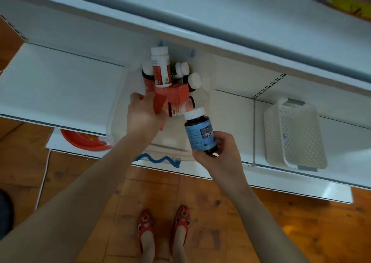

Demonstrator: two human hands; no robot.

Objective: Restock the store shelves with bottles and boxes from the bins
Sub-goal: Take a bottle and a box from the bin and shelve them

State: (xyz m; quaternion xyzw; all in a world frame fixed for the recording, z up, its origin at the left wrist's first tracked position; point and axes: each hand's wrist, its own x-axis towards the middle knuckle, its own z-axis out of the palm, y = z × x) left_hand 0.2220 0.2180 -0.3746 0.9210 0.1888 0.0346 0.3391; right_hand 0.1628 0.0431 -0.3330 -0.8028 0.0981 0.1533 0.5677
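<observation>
The fingers [225, 140] of the right hand [218, 154] are curled round the lower end of a blue-labelled bottle [200, 134], with the thumb on the near side of its base. The dark bottle is held clear of everything else, its white cap pointing away from the person and towards the shelf. It hangs over the near right part of a clear bin [208, 78], just beside the pile inside.

The fingers [149, 97] of the left hand [143, 116] bend down over an orange box [160, 105] inside the bin and grip it. The back of the hand faces the camera and hides most of the box, whose edges show on both sides of the hand.

Beyond that box lies a second orange carton [176, 93], touching it. A tall white bottle [160, 69] with an orange label leans on top of the pile. Several dark bottles with white caps lie jumbled round these, and how many there are is hard to tell.

The bin rests on a white shelf [60, 86]. Well apart on the right of the same shelf lies a white perforated basket [295, 134]. A red bowl [84, 140] shows on a lower level at the left. Below is a wooden floor [220, 212], with the person's red shoes [145, 222] on it.
</observation>
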